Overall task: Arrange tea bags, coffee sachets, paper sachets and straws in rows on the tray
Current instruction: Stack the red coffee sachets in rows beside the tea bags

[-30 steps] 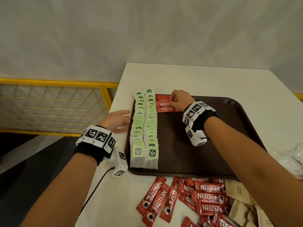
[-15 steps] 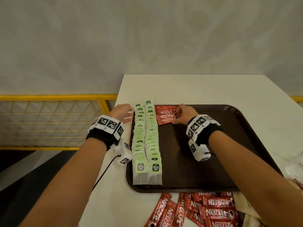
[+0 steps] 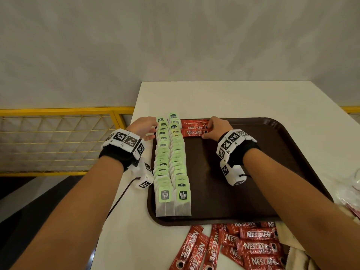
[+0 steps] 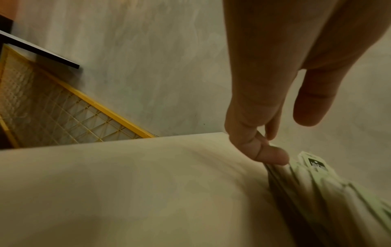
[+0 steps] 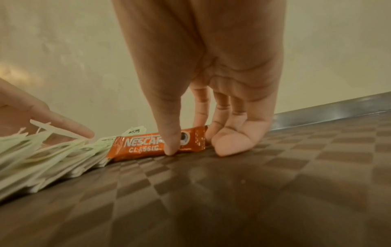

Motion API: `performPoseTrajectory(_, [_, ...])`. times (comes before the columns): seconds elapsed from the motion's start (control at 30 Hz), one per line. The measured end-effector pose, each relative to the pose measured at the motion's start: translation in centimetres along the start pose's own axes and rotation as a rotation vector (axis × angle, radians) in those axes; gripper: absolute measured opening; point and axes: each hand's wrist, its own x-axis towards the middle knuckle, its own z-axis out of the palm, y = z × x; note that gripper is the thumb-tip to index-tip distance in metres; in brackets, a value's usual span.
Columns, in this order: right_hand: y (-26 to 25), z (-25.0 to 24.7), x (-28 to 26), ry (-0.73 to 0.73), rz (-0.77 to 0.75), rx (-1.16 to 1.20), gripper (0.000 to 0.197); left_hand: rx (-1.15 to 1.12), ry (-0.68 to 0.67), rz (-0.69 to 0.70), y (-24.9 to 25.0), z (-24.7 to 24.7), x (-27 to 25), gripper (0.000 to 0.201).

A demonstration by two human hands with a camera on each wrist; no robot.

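A brown tray [image 3: 253, 172] carries two long rows of green-tagged tea bags [image 3: 171, 162] along its left side. Right of their far end lie a few red coffee sachets [image 3: 193, 127], stacked edge to edge. My right hand [image 3: 216, 127] stands at the sachets' right end. In the right wrist view its thumb and fingers [image 5: 196, 148] point straight down, touching the nearest sachet [image 5: 143, 145] at its front edge and end. My left hand [image 3: 145, 126] rests against the left side of the tea rows' far end, fingertips [image 4: 273, 150] touching the tea bags [image 4: 328, 192].
Several loose coffee sachets [image 3: 253, 246] lie on the white table in front of the tray, with beige paper sachets [image 3: 298, 258] beside them. A clear plastic bag [image 3: 354, 184] sits at the right edge. A yellow mesh railing [image 3: 58, 141] runs left of the table.
My left hand has slid from the tray's left edge up to the far end of the tea rows. My right hand has shifted from above the sachets to their right end.
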Motion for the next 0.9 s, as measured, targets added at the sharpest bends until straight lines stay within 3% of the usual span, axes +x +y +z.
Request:
performPoseTrajectory(0.2, [-0.68,0.2,-0.42,0.006,0.014,-0.03,0.05,-0.046,-0.009,0.002,-0.33,0.12,-0.06,0.014])
performPoseTrajectory(0.5, [-0.37,0.15,-0.61,0.029,0.028,0.051,0.062,-0.02,-0.03,0.023,-0.35,0.22,-0.22,0.03])
performPoseTrajectory(0.63, [-0.08,-0.18,-0.68,0.016,0.06,0.11,0.07,0.058,0.044,0.049,-0.28,-0.34,0.33,0.041])
performPoseTrajectory(0.9, [-0.6,0.16,-0.58,-0.008,0.036,0.18,0.068,0.153,0.052,0.025,-0.7,0.33,0.31,0.04])
